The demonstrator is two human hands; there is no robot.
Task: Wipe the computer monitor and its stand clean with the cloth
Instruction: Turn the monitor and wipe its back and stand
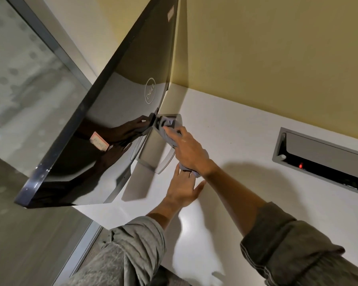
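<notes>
I see the back of the black Dell monitor [103,112] on the white desk [246,141], its silver stand [151,149] behind. My right hand [189,152] presses the grey cloth [170,129] (bunched under the fingers) against the stand; my left hand [182,188] lies flat, fingers straight, near the stand's base.

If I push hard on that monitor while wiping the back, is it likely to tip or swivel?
Possibly. The monitor is a wide panel carried on one narrow stand, so a hard push near an edge would likely swivel or rock it. The left hand rests at the stand's base, which probably steadies it. The glossy back looks slippery under the cloth.
</notes>
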